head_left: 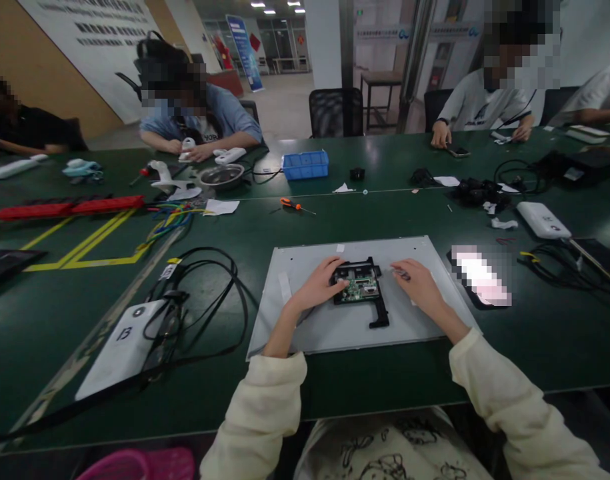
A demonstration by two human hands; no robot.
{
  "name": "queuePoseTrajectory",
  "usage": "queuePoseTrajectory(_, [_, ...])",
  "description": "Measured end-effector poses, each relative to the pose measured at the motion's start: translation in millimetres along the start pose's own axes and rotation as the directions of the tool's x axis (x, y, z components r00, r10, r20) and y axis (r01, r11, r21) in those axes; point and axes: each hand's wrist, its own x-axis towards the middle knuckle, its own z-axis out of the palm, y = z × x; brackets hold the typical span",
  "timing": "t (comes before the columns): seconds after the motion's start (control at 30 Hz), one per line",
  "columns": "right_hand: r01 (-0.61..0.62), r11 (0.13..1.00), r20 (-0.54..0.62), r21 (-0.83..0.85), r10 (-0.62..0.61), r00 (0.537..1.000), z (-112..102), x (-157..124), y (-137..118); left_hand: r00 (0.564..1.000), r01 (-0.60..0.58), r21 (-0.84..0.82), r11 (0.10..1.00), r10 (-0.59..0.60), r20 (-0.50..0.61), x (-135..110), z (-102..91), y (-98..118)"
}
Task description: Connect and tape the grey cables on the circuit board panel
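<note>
A flat grey panel (305, 320) lies on the green table in front of me. On it sits a black plastic frame with a green circuit board (361, 288) inside. My left hand (319, 285) rests on the left edge of the frame, fingers curled against the board. My right hand (419, 285) hovers just right of the frame, fingers pinched round a small dark tool or part that I cannot make out.
A phone (479, 277) lies right of the panel. Black cables (205, 293) and a white device (122, 347) sit at the left. An orange screwdriver (291, 204), a blue bin (305, 164) and a metal bowl (221, 177) stand farther back. Other people work across the table.
</note>
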Motion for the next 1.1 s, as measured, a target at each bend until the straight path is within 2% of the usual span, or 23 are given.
queuePoseTrajectory(0.43, [0.027,0.999,-0.027,0.024,-0.027,0.999,3.7,7.2,-7.3,1.000,-0.013,-0.004,1.000,0.013,-0.002,-2.1,0.1,-4.0])
queuePoseTrajectory(0.6, [0.036,0.999,-0.037,-0.010,-0.037,0.999,2.3,5.5,-9.3,1.000,-0.024,0.002,1.000,0.024,-0.009,-2.0,1.1,-3.8])
queuePoseTrajectory(0.9, [0.007,0.994,-0.098,-0.110,-0.018,0.995,4.6,4.1,7.6,1.000,-0.009,0.005,1.000,0.009,-0.010,-0.6,1.3,-0.5])
queuePoseTrajectory(1.1, [-0.010,0.980,-0.066,-0.200,-0.003,0.998,-2.8,3.1,11.5,1.000,-0.006,0.014,1.000,0.006,-0.007,-0.9,0.2,1.4])
